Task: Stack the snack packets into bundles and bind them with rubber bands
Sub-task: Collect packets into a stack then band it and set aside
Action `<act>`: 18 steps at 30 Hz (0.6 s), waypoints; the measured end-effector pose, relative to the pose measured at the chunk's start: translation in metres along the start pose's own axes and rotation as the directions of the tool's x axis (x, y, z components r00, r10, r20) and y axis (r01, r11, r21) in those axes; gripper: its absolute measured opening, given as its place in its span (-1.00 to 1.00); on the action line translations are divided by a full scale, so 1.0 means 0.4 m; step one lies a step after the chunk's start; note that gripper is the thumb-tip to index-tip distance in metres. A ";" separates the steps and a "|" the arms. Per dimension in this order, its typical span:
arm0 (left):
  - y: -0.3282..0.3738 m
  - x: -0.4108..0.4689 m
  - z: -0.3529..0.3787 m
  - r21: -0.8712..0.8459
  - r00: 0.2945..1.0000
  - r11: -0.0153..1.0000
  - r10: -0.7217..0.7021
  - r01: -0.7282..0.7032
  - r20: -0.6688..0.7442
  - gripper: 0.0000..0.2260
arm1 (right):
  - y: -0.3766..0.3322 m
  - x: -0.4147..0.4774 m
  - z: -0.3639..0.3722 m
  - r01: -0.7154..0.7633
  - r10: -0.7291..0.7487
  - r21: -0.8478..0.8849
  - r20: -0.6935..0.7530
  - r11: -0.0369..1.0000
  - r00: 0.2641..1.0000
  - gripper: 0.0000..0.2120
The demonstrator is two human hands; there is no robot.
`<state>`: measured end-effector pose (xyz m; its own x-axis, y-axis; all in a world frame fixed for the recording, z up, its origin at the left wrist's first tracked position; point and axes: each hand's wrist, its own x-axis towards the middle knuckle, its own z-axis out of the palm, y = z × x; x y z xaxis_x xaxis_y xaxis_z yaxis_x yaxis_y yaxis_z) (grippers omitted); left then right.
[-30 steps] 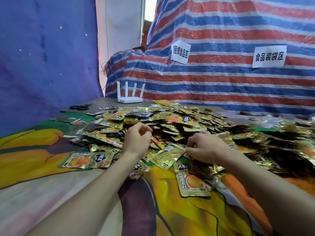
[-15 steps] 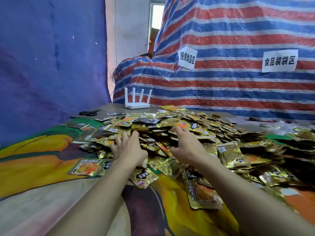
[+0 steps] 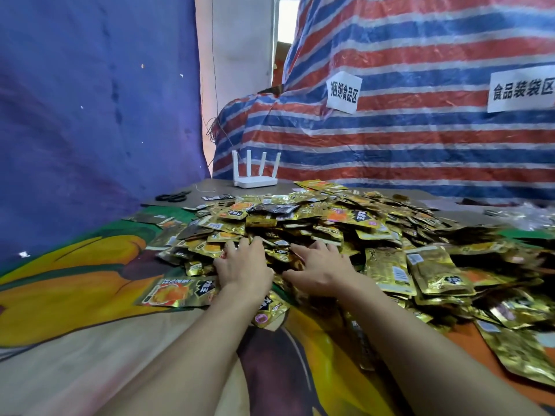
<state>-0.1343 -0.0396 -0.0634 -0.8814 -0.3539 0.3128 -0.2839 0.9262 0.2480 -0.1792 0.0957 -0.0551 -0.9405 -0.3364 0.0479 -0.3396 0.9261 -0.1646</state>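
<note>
Bright painted cloth (image 3: 75, 295) in yellow, green and purple covers the table. On it sits a big loose pile of gold snack packets (image 3: 330, 223), spilling from the middle over to the right side. No packets look stacked or tied yet.

Both bare arms reach straight out to the near edge of the pile. The left hand (image 3: 243, 265) lies palm down on the packets, with its fingers stretched forward and a little apart. The right hand (image 3: 322, 271) lies just beside it, also palm down, its fingers fanned out and its thumb pointing toward the left hand. Neither hand has hold of anything; they only press on the packets.

A second ago both hands were curled up, and the right one was picking at some packets close to the table edge. Now they have opened out flat and moved further onto the pile.

One orange and gold packet (image 3: 177, 292) lies flat by itself just left of the left wrist. Behind the pile stand a white router (image 3: 255, 178) with four thin sticks and black scissors (image 3: 173, 196). A red, white and blue striped tarp (image 3: 420, 145) hangs at the back with two paper signs (image 3: 344, 92) on it. A blue sheet (image 3: 90, 115) hangs on the left.
</note>
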 end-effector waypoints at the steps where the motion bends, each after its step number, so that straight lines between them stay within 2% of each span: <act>1: 0.002 -0.002 0.003 0.009 0.999 1.000 0.007 -0.007 -0.035 -0.57 | -0.002 -0.004 0.005 -0.003 0.002 -0.019 -0.017 1.000 1.000 -0.31; 3: 0.005 -0.004 0.002 0.018 0.994 1.000 0.016 -0.014 -0.105 -0.66 | -0.008 -0.013 0.013 -0.012 0.013 0.013 -0.089 1.000 0.996 -0.36; 8: -0.002 -0.007 -0.017 0.062 0.953 0.996 0.083 -0.067 -0.293 -0.72 | -0.020 -0.029 0.008 0.088 -0.056 0.078 -0.340 0.993 0.939 -0.73; 13: -0.014 0.002 -0.047 -0.218 0.899 0.955 0.092 -0.202 -0.428 -0.75 | 0.010 -0.039 -0.025 0.166 -0.071 0.173 -0.455 0.971 0.888 -0.97; 16: -0.023 0.011 -0.074 -0.392 0.863 0.859 0.107 -0.330 -0.493 -0.82 | 0.023 -0.046 -0.047 0.250 -0.059 0.305 -0.521 0.919 0.851 -0.93; 18: -0.026 0.010 -0.086 -0.505 0.826 0.754 0.089 -0.420 -0.556 -0.86 | 0.023 -0.052 -0.061 0.349 -0.076 0.395 -0.564 0.850 0.822 -0.96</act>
<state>-0.1219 -0.0549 -0.0333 -0.5439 -0.2823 0.7902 0.3470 0.7817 0.5181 -0.1630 0.1155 -0.0336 -0.7538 -0.2507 0.6074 -0.6128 0.6018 -0.5122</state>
